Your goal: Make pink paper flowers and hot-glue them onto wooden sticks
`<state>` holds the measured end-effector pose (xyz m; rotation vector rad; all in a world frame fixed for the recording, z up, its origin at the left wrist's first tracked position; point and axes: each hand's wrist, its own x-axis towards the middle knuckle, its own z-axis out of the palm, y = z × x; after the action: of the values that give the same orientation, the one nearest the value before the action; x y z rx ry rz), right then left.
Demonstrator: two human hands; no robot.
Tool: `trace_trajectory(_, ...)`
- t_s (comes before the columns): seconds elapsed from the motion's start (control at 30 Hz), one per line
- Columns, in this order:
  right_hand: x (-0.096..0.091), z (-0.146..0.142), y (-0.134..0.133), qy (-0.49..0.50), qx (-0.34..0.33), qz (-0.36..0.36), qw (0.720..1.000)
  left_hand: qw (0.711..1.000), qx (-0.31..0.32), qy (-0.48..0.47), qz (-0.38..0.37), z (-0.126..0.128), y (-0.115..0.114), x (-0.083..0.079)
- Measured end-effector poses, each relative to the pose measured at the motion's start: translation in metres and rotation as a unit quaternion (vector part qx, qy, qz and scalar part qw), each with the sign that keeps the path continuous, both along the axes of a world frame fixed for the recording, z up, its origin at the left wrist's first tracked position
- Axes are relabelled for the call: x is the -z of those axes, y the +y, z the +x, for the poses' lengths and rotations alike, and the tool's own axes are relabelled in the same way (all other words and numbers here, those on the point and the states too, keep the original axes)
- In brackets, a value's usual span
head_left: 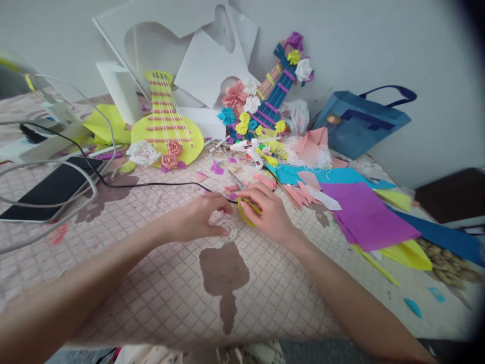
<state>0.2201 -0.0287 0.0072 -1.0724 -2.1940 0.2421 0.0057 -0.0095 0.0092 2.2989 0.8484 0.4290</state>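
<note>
At the middle of the table my right hand (267, 210) is closed over a pair of scissors with yellow handles (247, 215). Their metal blades (235, 179) point away from me, up and to the left. My left hand (202, 217) is beside it, thumb and fingers curved apart. Its thumb tip touches a pale, see-through round disc with holes (230, 230) lying on the tablecloth. A black cable (170, 184) passes just beyond the left fingers.
A yellow paper guitar (166, 126) and a blue one with paper flowers (276, 98) lean at the back. Near them lies a white glue gun (248, 150). Purple paper (371, 215) and scraps cover the right side. A black tablet-like slab (49, 189) sits left.
</note>
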Motion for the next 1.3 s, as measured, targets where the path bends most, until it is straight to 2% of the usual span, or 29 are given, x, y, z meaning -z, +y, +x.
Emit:
trace_trajectory(0.13,0.007,-0.003,-0.003,0.048,-0.008,0.015,0.999,0.998,0.065,-0.002,-0.027,-0.005,-0.011,0.012)
trace_trajectory(0.27,0.014,-0.001,-0.009,0.092,-0.009,-0.013,0.996,0.995,0.076,-0.026,-0.051,-0.008,-0.009,0.018)
trace_trajectory(0.33,0.016,-0.001,-0.013,0.113,-0.012,-0.057,0.992,0.991,0.063,-0.067,-0.098,-0.009,-0.007,0.015)
trace_trajectory(0.4,0.016,-0.001,-0.017,0.138,-0.035,-0.131,0.981,0.978,0.045,-0.116,-0.167,-0.010,-0.006,0.009)
trace_trajectory(0.5,0.017,-0.001,-0.021,0.190,-0.094,-0.243,0.946,0.949,0.038,-0.172,-0.261,-0.009,-0.007,0.001)
trace_trajectory(0.57,0.017,-0.001,-0.020,0.226,-0.124,-0.270,0.928,0.932,0.038,-0.194,-0.305,-0.008,-0.009,-0.001)
trace_trajectory(0.63,0.018,-0.001,-0.018,0.242,-0.137,-0.258,0.925,0.918,0.024,-0.211,-0.336,-0.008,-0.011,-0.001)
trace_trajectory(0.83,0.019,-0.002,-0.016,0.206,-0.099,-0.185,0.956,0.866,0.002,-0.239,-0.438,-0.007,-0.012,0.005)
trace_trajectory(1.1,0.024,-0.003,-0.024,0.187,-0.057,-0.162,0.967,0.790,0.002,-0.283,-0.545,-0.005,-0.015,0.020)
trace_trajectory(1.17,0.023,-0.003,-0.025,0.170,-0.053,-0.139,0.974,0.781,0.003,-0.290,-0.553,-0.004,-0.016,0.022)
trace_trajectory(1.3,0.021,-0.004,-0.025,0.123,-0.054,-0.064,0.989,0.793,-0.006,-0.288,-0.537,-0.001,-0.018,0.021)
